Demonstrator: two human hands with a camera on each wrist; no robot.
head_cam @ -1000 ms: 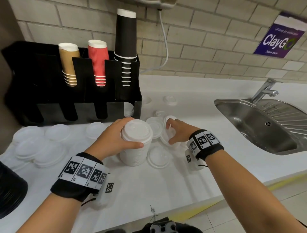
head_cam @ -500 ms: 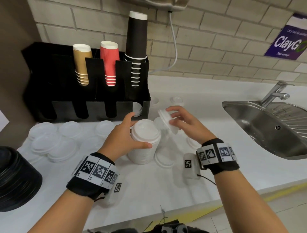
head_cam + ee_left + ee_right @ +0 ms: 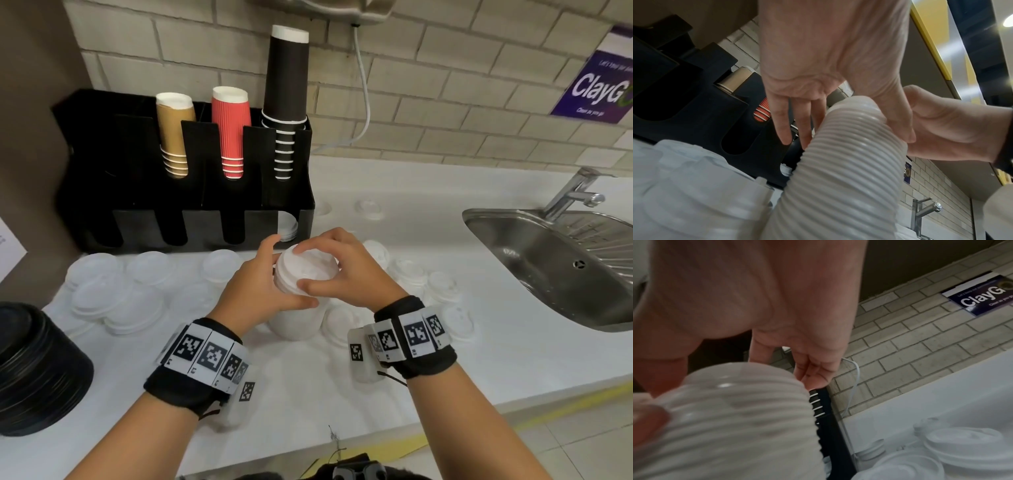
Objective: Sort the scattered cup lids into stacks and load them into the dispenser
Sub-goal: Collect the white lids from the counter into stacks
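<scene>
Head view: my left hand [image 3: 260, 291] grips lid stack [image 3: 294, 308], right hand [image 3: 346, 270] pinches top lid [image 3: 308, 265]; loose lids [image 3: 113, 294] both sides, dispenser [image 3: 185, 192] mostly unloaded.

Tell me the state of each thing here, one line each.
Lid stack: upright on the counter, gripped by both hands.
Left hand: curled round the stack's side.
Right hand: fingers on the top lid.
Loose lids: scattered flat on the counter.
Dispenser: three cup stacks loaded, front slots mostly dark.
Tap: no water visible.
Sink: looks dry.
</scene>
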